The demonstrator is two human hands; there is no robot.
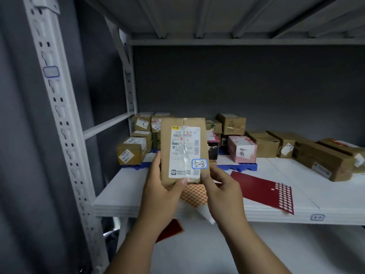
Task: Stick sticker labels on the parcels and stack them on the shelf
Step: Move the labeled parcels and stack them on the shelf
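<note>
The labelled parcel (182, 151) is gripped by both hands (161, 186) (221, 186); stacking behind the grip is required next.

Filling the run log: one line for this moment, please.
left hand: holds parcel | right hand: holds parcel | blue-bordered sticker: on | shelf: not yet stacked

Parcel storeroom: metal shelf (197, 212) w/ labelled cardboard parcels (265, 144).
</note>
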